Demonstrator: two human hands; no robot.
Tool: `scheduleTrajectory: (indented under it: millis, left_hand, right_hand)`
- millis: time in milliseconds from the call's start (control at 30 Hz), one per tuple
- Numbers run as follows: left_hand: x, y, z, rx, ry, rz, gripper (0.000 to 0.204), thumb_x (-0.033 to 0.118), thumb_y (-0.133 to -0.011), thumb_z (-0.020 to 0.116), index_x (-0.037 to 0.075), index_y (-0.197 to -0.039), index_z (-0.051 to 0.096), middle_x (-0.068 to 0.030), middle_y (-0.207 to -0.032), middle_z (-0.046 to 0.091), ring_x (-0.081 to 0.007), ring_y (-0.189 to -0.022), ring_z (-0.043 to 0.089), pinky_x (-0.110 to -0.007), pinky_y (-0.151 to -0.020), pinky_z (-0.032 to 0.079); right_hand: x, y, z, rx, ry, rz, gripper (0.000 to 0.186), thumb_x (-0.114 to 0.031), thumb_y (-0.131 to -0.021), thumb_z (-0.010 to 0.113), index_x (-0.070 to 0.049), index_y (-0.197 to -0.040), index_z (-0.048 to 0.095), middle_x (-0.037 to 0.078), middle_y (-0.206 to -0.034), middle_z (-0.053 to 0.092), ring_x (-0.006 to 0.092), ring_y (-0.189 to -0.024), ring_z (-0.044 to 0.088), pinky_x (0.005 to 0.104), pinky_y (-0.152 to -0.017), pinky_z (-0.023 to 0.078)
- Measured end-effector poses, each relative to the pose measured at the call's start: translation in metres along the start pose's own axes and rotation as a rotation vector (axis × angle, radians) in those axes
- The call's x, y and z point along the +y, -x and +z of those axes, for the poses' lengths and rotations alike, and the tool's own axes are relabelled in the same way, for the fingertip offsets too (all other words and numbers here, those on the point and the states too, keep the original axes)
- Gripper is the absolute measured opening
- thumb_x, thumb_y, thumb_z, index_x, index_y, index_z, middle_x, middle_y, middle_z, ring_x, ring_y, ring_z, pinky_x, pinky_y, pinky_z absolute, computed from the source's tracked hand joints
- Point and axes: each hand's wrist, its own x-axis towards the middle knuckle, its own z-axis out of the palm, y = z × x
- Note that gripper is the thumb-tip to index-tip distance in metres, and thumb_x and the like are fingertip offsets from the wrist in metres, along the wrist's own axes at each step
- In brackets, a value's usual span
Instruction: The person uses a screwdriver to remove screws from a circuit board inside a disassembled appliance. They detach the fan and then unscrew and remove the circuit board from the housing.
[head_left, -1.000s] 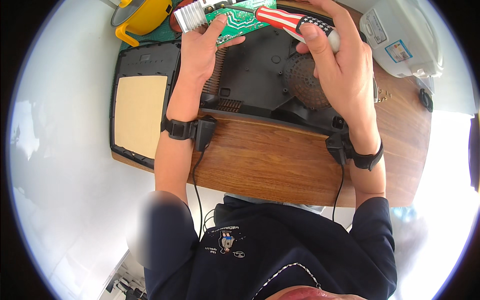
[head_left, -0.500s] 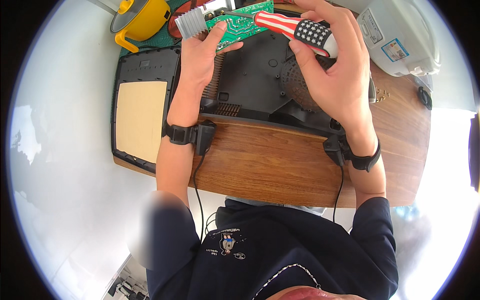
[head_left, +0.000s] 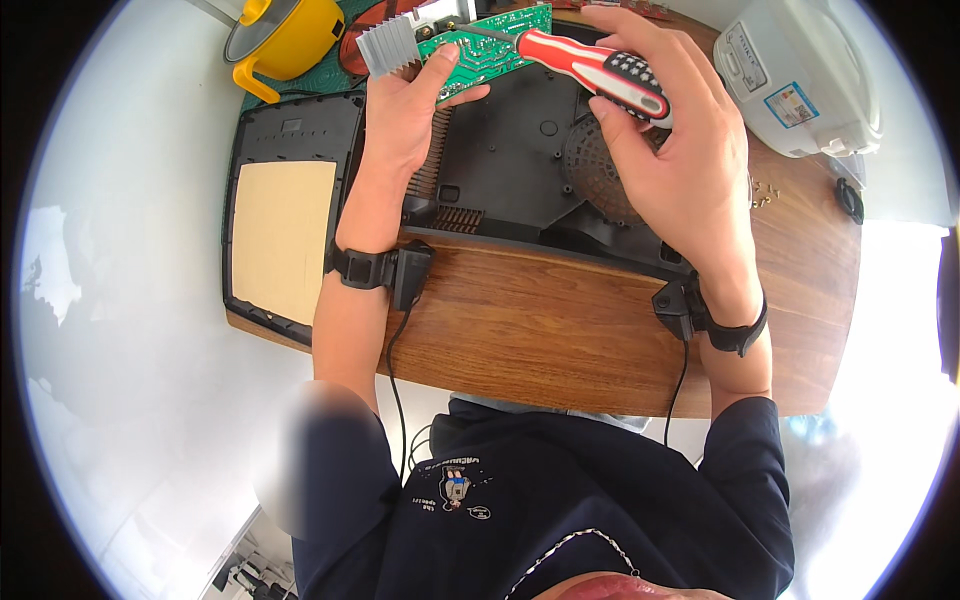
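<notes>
At the top of the view my left hand (head_left: 408, 115) is closed on a green circuit board (head_left: 490, 62), tilted up, with its soldered side showing. A silver finned heat sink (head_left: 388, 46) sticks out at the board's left end. My right hand (head_left: 690, 140) holds a screwdriver (head_left: 590, 72) by its red, white and black star-patterned handle. The screwdriver's shaft points left across the board, and its tip meets the area beside the heat sink, near a dark screw or part too small to make out. Below the hands lies a black plastic housing (head_left: 490, 180) with a round grille.
A black panel with a cream sheet (head_left: 285, 230) lies at the left. Behind it stands a yellow pot (head_left: 290, 45). A white appliance (head_left: 795, 80) stands at the far right, with small screws (head_left: 765, 192) and a black clip-like part (head_left: 849, 198) on the wooden table (head_left: 540, 330).
The screwdriver's handle has turned about its length, showing a different side of its pattern. My right hand has shifted slightly right, and the board has moved a little right too.
</notes>
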Motion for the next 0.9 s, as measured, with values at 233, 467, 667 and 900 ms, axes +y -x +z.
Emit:
scheduleTrajectory:
  millis: [233, 467, 667, 900]
  left_hand:
    - [0.001, -0.001, 0.003, 0.012, 0.004, 0.001, 0.031, 0.016, -0.104, 0.064, -0.005, -0.126, 0.062, -0.0140, -0.119, 0.070, -0.0250, -0.105, 0.073, -0.045, -0.085, 0.067]
    - [-0.001, -0.001, 0.000, 0.014, -0.019, -0.016, 0.032, 0.016, -0.103, 0.064, -0.005, -0.127, 0.062, -0.0135, -0.119, 0.070, -0.0242, -0.105, 0.073, -0.045, -0.085, 0.067]
    - [0.002, 0.000, 0.007, 0.019, -0.024, 0.008, 0.032, 0.017, -0.103, 0.064, -0.005, -0.127, 0.062, -0.0136, -0.119, 0.070, -0.0242, -0.105, 0.073, -0.045, -0.085, 0.067]
    - [-0.001, 0.000, -0.001, 0.023, 0.004, -0.023, 0.031, 0.019, -0.103, 0.065, -0.003, -0.126, 0.063, -0.0132, -0.119, 0.070, -0.0235, -0.105, 0.072, -0.046, -0.087, 0.067]
  right_hand:
    - [0.025, 0.013, 0.023, 0.055, 0.030, 0.062, 0.047, -0.004, -0.087, 0.071, -0.014, -0.133, 0.065, 0.010, -0.109, 0.070, 0.0251, -0.095, 0.068, 0.0341, -0.082, 0.055]
    - [0.022, 0.013, 0.023, 0.015, -0.002, 0.148, 0.038, -0.011, -0.090, 0.074, -0.013, -0.128, 0.068, 0.010, -0.100, 0.069, 0.0259, -0.092, 0.068, 0.0324, -0.081, 0.055]
    - [0.032, 0.009, 0.025, 0.120, -0.034, -0.066, 0.041, -0.003, -0.083, 0.077, -0.011, -0.123, 0.070, 0.008, -0.112, 0.068, 0.0246, -0.102, 0.067, 0.0322, -0.088, 0.054]
    - [0.018, 0.010, 0.023, -0.043, -0.141, 0.360, 0.051, -0.007, -0.086, 0.078, -0.011, -0.134, 0.062, 0.008, -0.106, 0.072, 0.0186, -0.091, 0.070, 0.0300, -0.079, 0.056]
